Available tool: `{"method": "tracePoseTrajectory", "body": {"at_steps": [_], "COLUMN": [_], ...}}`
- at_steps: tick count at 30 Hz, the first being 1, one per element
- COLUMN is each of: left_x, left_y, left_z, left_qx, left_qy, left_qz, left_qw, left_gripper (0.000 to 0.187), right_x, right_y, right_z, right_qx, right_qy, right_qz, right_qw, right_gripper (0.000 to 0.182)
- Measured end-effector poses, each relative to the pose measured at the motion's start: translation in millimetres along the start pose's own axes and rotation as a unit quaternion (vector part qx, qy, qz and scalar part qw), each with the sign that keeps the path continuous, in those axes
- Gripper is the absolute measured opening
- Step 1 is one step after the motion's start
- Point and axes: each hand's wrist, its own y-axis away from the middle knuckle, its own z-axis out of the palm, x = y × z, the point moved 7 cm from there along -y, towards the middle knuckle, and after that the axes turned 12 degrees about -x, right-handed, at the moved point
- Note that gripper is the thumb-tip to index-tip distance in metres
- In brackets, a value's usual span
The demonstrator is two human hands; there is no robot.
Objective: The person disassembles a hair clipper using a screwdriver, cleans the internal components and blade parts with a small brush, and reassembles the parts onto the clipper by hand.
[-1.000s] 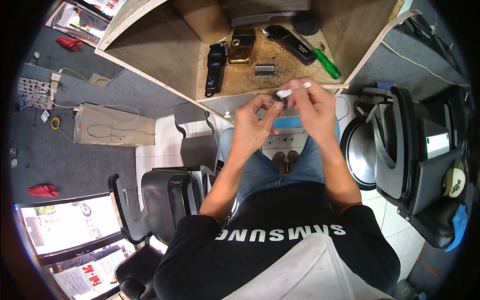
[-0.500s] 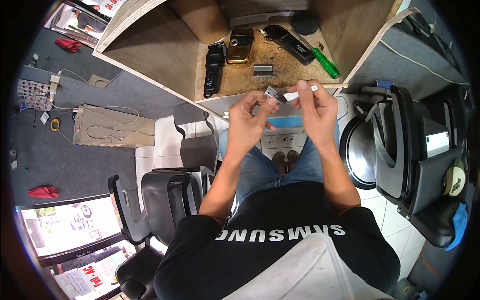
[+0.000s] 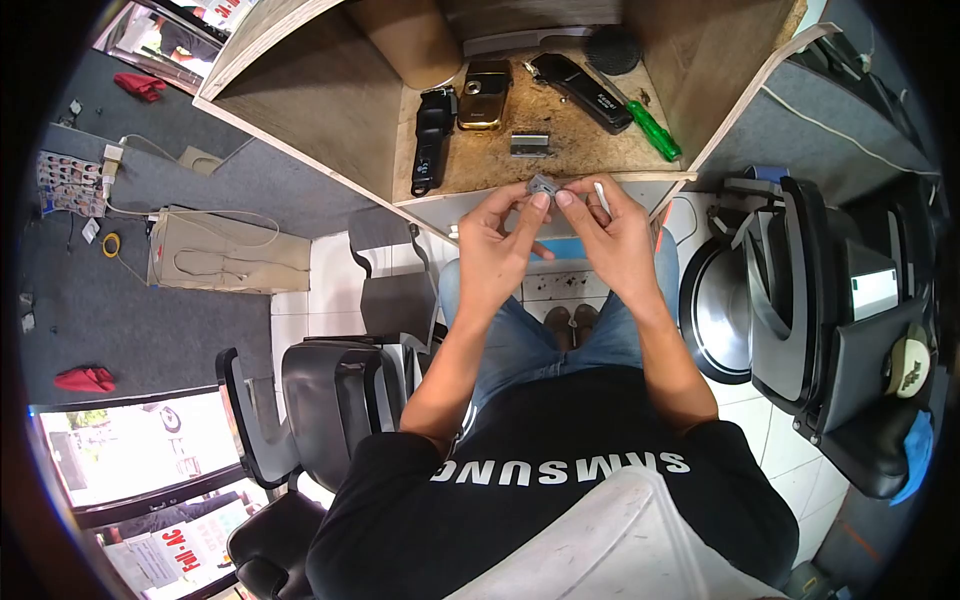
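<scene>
My left hand (image 3: 503, 240) pinches a small grey metal piece (image 3: 543, 187) just in front of the shelf edge. Close beside it, my right hand (image 3: 612, 235) has its thumb and index finger on the same piece, and a white-handled tool (image 3: 601, 196) is tucked between its fingers; the tool's far end is hidden. On the shelf beyond lie a small silver metal part (image 3: 530, 145), a black clipper (image 3: 433, 140), a gold-and-black clipper (image 3: 486, 96), a second black clipper (image 3: 582, 92) and a green screwdriver (image 3: 653, 131).
The wooden shelf (image 3: 470, 172) has upright side walls. A round black object (image 3: 612, 50) and a brown cylinder (image 3: 405, 40) stand toward its back. Black chairs (image 3: 335, 410) are on both sides, with a round metal base (image 3: 718, 308) at the right. A cardboard box (image 3: 230, 252) sits at the left.
My right hand has moved left to the metal piece, its fingertips now touching it. The white-handled tool has turned more upright and shifted back between the fingers.
</scene>
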Motion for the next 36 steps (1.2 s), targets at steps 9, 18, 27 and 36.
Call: {"method": "tracePoseTrajectory", "body": {"at_steps": [9,18,27,36], "left_x": [-24.1,-16.8,28.6,46.6], "left_y": [2.2,6.6,-2.1,-61.9], "left_z": [-17.7,-11.8,-49.2,-97.5], "left_qx": [0.005,0.026,0.125,0.14], "left_qy": [-0.069,-0.164,-0.196,-0.514], "left_qz": [-0.058,-0.028,0.119,0.069], "left_qw": [0.996,0.986,0.965,0.843], "left_gripper": [0.024,0.025,0.019,0.058], "right_x": [-24.1,-19.6,-8.9,-2.6], "right_y": [-29.4,-71.8,-69.5,-73.5], "right_z": [-24.5,-17.7,-23.0,-23.0], "right_qx": [0.086,0.074,0.123,0.106], "right_qy": [0.18,0.375,0.389,0.411], "right_qz": [-0.096,-0.185,-0.143,-0.096], "right_qw": [0.975,0.905,0.902,0.901], "right_gripper": [0.016,0.018,0.013,0.015]}}
